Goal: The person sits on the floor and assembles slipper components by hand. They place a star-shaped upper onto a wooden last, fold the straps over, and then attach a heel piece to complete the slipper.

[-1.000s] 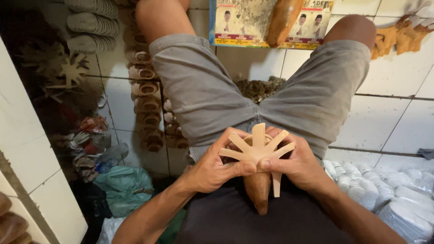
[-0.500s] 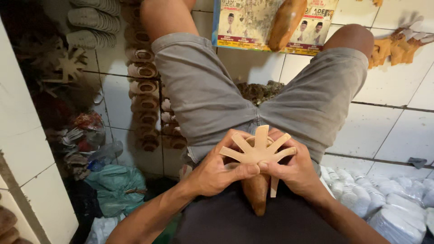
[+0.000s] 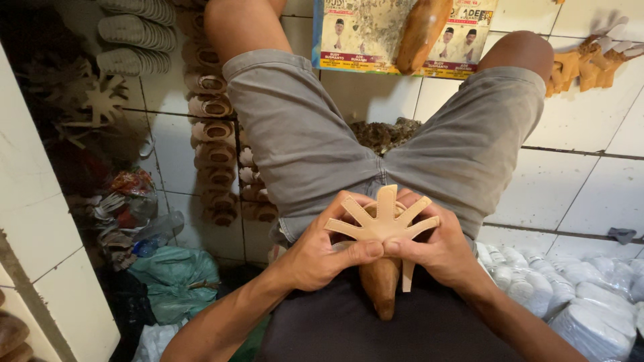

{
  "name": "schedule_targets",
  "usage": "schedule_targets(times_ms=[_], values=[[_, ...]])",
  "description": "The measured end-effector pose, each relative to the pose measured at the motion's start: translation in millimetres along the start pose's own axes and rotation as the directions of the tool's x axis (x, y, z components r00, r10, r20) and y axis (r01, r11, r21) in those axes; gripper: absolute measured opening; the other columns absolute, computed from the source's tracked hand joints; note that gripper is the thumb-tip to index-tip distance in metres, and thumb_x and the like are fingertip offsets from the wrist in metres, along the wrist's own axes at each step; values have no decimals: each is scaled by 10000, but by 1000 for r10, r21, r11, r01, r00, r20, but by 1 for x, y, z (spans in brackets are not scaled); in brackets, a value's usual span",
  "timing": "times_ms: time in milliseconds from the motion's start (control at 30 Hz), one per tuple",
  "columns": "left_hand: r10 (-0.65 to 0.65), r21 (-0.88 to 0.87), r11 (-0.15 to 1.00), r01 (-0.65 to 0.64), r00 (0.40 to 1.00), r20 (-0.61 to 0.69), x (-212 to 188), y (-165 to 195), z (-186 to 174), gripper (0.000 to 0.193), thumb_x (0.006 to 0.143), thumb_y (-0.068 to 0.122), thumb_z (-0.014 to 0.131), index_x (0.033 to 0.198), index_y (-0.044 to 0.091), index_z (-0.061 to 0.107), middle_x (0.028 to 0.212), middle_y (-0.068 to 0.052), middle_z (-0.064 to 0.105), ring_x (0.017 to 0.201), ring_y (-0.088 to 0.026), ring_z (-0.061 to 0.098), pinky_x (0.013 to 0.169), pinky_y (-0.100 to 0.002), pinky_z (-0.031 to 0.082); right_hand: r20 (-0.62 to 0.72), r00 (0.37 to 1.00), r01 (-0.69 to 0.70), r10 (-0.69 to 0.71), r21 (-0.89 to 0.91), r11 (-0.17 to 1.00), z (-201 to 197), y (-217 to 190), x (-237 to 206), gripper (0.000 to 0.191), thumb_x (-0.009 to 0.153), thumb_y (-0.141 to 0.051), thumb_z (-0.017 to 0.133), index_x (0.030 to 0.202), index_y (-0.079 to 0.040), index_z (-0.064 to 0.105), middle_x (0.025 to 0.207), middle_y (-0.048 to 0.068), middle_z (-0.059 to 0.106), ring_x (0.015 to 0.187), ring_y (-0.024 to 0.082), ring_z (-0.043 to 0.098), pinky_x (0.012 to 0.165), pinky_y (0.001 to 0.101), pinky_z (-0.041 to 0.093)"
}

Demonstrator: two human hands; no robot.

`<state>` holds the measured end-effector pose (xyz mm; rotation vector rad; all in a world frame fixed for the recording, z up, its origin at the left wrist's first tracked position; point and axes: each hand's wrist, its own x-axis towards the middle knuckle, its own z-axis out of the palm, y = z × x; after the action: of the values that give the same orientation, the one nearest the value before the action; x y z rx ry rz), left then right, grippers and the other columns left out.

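Both hands (image 3: 322,258) (image 3: 439,251) grip smooth tan star-shaped leather cutout (image 3: 384,221).

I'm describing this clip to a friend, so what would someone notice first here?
First, the tan star-shaped cutout with flat prongs, pinched between the left hand and right hand over the lap, atop a brown wooden form. Then the grey shorts on spread legs, and stacked tan pieces on the tiled floor, at left.

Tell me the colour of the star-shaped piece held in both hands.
Light tan, like raw leather. The star piece shows best in the head view, the only one.
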<state>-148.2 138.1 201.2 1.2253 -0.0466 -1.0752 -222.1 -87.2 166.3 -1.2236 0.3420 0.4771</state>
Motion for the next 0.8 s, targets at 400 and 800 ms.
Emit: schedule_targets(times_ms=[400, 800], values=[[-61, -120, 991, 60, 998, -2, 3, -5, -4, 512, 917, 213, 799, 1328, 63, 534, 1201, -36, 603, 1174, -132, 550, 1069, -337, 453, 33, 998, -65, 62, 104, 992, -2, 10, -3, 471, 818, -172, 844, 1194, -7, 614, 1135, 50, 608, 1080, 143, 566, 963, 317, 466], [-32, -177, 984, 30, 999, -11, 1, -10, -3, 557, 905, 213, 814, 1351, 40, 528, 1241, -51, 601, 1200, -134, 549, 1090, -337, 443, 41, 998, -56, 52, 93, 994, -2, 6, 0, 503, 791, -218, 862, 1185, -11, 630, 1135, 49, 631, 1065, 143, 581, 949, 315, 478]])
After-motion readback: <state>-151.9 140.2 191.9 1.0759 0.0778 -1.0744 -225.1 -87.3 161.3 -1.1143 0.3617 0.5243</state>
